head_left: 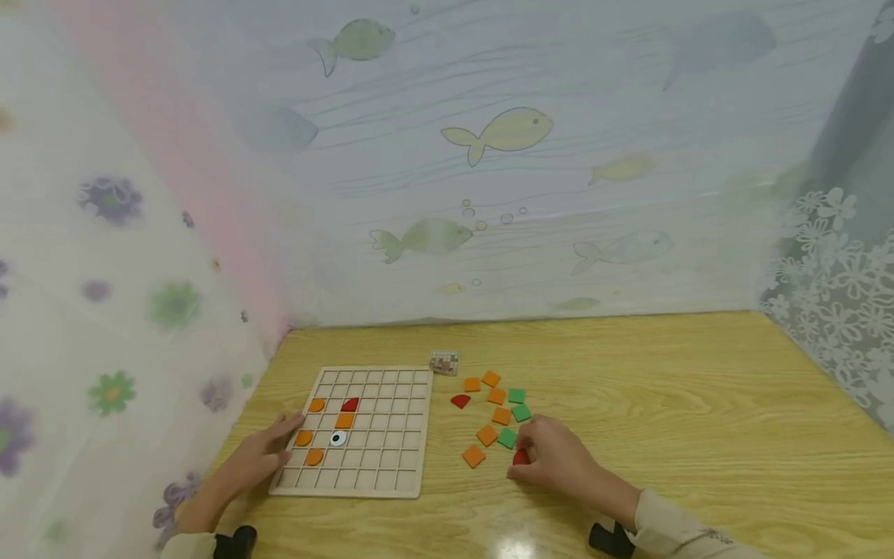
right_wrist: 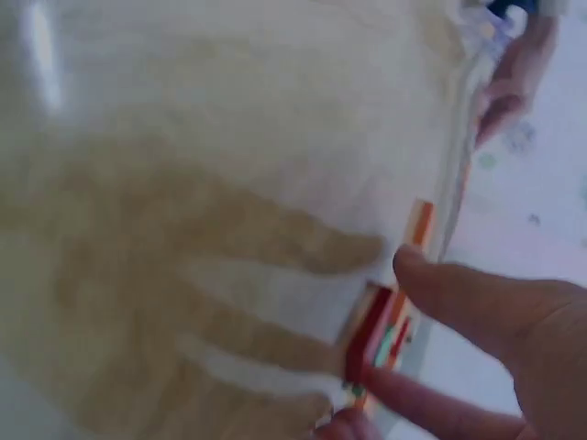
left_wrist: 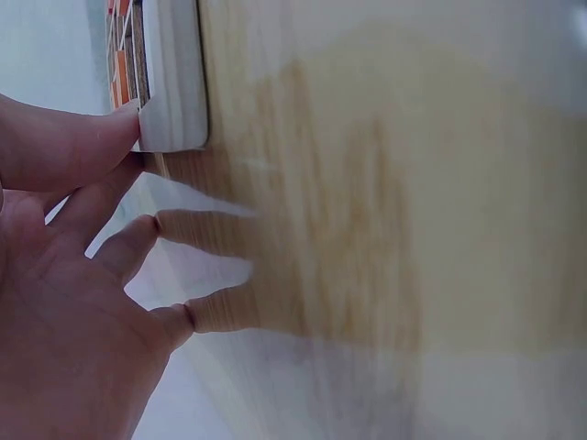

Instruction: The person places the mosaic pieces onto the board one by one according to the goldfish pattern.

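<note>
My right hand [head_left: 559, 458] pinches a red quarter-circle tile [head_left: 521, 458] between thumb and fingertips, close to the tabletop. In the right wrist view the red tile [right_wrist: 371, 332] stands tilted between thumb and finger. My left hand [head_left: 254, 458] rests at the left side of the wooden grid board [head_left: 387, 492], its thumb touching the board's edge and its other fingers spread. On the grid lie another red quarter tile [head_left: 351, 404], an orange square [head_left: 344, 420], a white eye disc [head_left: 338, 439] and orange round pieces [head_left: 303, 439] along the left.
Right of the board lie several loose orange squares [head_left: 473, 456], several green squares [head_left: 517, 396] and a red quarter tile [head_left: 460, 401]. A small printed pattern card [head_left: 445, 362] touches or lies near the board's top right corner. Patterned walls [head_left: 503, 287] border the wooden table [head_left: 663, 404].
</note>
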The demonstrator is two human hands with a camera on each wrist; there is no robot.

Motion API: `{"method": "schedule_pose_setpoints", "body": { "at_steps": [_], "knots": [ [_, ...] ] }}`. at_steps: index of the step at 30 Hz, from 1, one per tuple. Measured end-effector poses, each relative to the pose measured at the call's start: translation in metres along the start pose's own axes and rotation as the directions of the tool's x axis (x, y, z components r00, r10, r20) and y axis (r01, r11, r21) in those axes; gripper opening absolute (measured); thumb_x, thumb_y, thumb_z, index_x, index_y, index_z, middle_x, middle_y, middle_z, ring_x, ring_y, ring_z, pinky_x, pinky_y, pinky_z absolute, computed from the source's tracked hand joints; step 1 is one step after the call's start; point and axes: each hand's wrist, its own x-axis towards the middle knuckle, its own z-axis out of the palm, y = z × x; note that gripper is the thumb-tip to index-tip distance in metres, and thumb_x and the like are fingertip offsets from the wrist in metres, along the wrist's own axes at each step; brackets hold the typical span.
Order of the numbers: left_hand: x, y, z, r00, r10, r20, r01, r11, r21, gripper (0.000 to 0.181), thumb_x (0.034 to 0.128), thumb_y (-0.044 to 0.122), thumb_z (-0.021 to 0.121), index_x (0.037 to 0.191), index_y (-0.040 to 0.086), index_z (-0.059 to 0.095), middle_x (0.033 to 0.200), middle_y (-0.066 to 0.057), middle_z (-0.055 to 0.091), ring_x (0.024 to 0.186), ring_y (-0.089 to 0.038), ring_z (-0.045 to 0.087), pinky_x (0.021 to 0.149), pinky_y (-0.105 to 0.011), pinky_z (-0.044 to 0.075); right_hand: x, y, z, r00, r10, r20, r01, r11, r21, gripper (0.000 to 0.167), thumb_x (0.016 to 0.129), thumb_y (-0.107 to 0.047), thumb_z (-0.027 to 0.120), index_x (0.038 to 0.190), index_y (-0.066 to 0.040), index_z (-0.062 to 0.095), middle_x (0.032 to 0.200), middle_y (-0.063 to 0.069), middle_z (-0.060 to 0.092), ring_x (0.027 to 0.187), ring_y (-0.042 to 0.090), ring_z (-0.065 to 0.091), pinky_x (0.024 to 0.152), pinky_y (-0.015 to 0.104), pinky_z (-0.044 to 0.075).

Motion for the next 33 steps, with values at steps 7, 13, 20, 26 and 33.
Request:
{"method": "schedule_pose_setpoints", "body": {
  "at_steps": [7,13,20,26,33],
  "knots": [
    [-0.002,0.002,0.0,1.0,-0.001,-0.001,0.001,1.0,-0.015,0.063,0.0865,0.005,0.06,0.144,0.0,0.037,0.146,-0.036,0.019,0.131,-0.055,0.018,0.098,-0.069,0.024,-0.002,-0.01,0.006,0.999,0.027,-0.045,-0.03,0.998,-0.058,0.022,0.072,-0.019,0.081,0.069,-0.013,0.061,0.072,-0.005,0.051,0.063,0.009,0.042,0.052,0.024,0.038],
    [-0.002,0.0,0.0,1.0,0.005,0.002,-0.005,1.0,-0.02,0.063,0.0868,0.006,0.061,0.144,0.0,0.037,0.146,-0.036,0.019,0.132,-0.055,0.018,0.098,-0.069,0.024,-0.003,-0.002,0.004,0.997,-0.075,0.012,0.074,0.997,0.036,0.016,0.07,-0.007,0.081,0.075,-0.008,0.066,0.073,-0.004,0.054,0.067,0.007,0.047,0.057,0.022,0.044],
    [-0.001,-0.001,0.001,1.0,0.02,-0.016,-0.02,1.0,0.007,0.062,0.086,0.005,0.061,0.143,0.001,0.039,0.145,-0.036,0.021,0.131,-0.055,0.02,0.098,-0.069,0.025,-0.007,0.001,-0.001,0.991,-0.131,-0.006,0.131,0.986,0.103,0.014,0.069,0.001,0.079,0.079,-0.002,0.071,0.072,-0.001,0.058,0.063,0.007,0.047,0.055,0.02,0.043],
    [-0.002,0.001,0.0,1.0,0.017,-0.012,-0.017,1.0,0.018,0.061,0.086,0.005,0.06,0.143,0.0,0.039,0.145,-0.037,0.021,0.13,-0.056,0.02,0.097,-0.069,0.025,-0.005,0.002,-0.001,0.981,-0.194,0.013,0.192,0.977,0.093,0.012,0.07,0.003,0.077,0.079,-0.004,0.072,0.071,-0.002,0.06,0.061,0.004,0.048,0.055,0.019,0.043],
    [0.0,-0.001,-0.001,1.0,0.011,-0.006,-0.011,1.0,0.018,0.062,0.0866,0.007,0.062,0.144,0.002,0.038,0.145,-0.037,0.02,0.129,-0.057,0.02,0.097,-0.069,0.025,0.0,0.001,-0.001,0.967,-0.256,0.013,0.255,0.967,0.024,0.01,0.073,0.0,0.075,0.078,-0.009,0.072,0.072,-0.006,0.059,0.062,0.003,0.049,0.055,0.018,0.043]
  ]
}}
